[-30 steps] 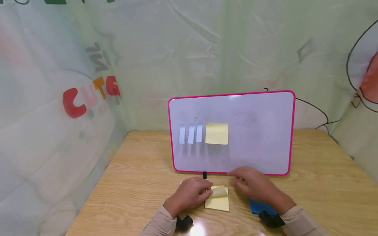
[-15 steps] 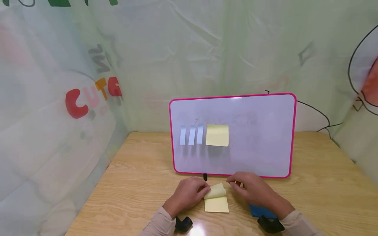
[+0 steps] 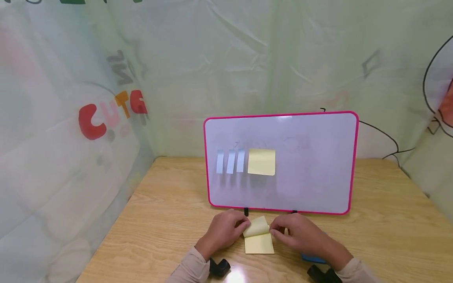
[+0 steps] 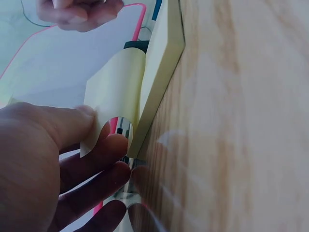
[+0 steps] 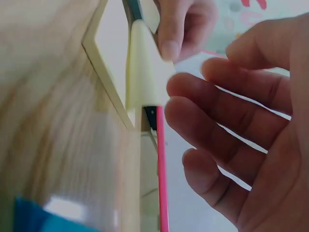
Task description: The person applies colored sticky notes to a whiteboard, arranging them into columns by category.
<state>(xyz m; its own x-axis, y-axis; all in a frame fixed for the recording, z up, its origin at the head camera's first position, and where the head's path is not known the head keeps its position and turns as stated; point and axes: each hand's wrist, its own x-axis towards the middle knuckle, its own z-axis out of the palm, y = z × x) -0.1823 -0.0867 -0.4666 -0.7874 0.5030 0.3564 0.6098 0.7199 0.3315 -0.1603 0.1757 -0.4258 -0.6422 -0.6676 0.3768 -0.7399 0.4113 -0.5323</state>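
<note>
Yellow sheet [image 3: 257,226] | left hand [image 3: 223,232] pinching its edge | right hand [image 3: 299,234] beside it, fingers loosely bent, touch unclear

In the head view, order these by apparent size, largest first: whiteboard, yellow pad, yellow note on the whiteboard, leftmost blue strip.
1. Whiteboard
2. Yellow pad and yellow note, unranked: the pad, its top sheet lifted, looks larger but lies nearer the camera
3. Leftmost blue strip

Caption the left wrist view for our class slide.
Left hand pinching the curled top sheet of a yellow notepad on a wooden table.
</note>
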